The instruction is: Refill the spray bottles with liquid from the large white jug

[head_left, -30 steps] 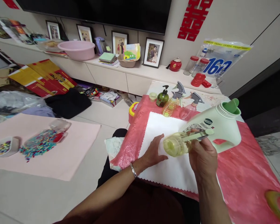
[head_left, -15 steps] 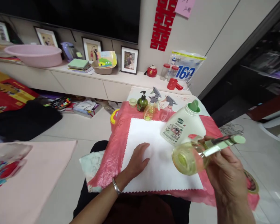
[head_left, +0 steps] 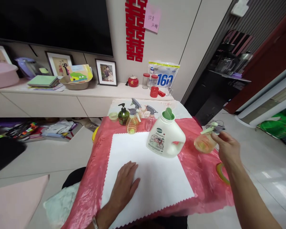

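Note:
My right hand (head_left: 228, 147) grips a clear yellowish spray bottle (head_left: 205, 143) by its trigger head, over the right side of the red-covered table. The bottle is slightly tilted. My left hand (head_left: 125, 183) lies flat with fingers stretched on a white scallop-edged sheet (head_left: 154, 178). Between the hands, on the sheet's far right part, stands a large white detergent jug (head_left: 165, 136) with a green spout. Behind the sheet are another yellow spray bottle (head_left: 132, 124), a pinkish spray bottle (head_left: 149, 123) and a dark green pump bottle (head_left: 123, 115).
A roll of tape (head_left: 220, 173) lies at the right table edge on the red cover (head_left: 200, 171). A small pale bowl (head_left: 113, 116) sits at the far left corner. Behind is a low white cabinet (head_left: 95, 101) with jars, frames and a basket. Black shelving (head_left: 212, 92) stands right.
My right hand has carried the spray bottle away from in front of the jug, toward the right and farther back. My left hand stays on the sheet. The view has turned right.

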Motion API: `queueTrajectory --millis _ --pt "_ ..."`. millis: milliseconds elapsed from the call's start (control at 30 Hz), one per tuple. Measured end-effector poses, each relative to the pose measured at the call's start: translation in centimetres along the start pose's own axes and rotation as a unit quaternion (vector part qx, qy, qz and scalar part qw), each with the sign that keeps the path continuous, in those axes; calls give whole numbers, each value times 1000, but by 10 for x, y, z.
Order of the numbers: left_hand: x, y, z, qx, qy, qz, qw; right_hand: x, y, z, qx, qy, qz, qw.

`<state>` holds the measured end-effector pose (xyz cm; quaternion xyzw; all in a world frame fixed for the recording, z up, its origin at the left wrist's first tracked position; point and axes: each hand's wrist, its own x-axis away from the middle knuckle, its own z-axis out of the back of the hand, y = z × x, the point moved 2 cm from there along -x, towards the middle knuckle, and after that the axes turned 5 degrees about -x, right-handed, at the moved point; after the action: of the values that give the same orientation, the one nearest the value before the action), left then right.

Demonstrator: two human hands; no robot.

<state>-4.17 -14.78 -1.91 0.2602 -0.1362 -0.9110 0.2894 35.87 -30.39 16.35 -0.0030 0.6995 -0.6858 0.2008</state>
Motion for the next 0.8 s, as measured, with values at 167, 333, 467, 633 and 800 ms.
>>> queueTrajectory --millis 167,333,467,633,800 --pt "0 3 1 -49 31 -32 998 -50 54 -28 17 -45 -26 998" --pt "0 4 5 -69 33 -45 996 -80 94 -63 16 -92 -25 995" --pt "-1 4 7 -78 31 -49 995 -96 113 -85 9 -121 -10 993" --pt "-1 2 6 -90 28 -49 994 -107 124 -99 21 -138 -10 990" --pt "-2 3 8 -97 31 -59 993 -103 126 -104 48 -153 -7 987"
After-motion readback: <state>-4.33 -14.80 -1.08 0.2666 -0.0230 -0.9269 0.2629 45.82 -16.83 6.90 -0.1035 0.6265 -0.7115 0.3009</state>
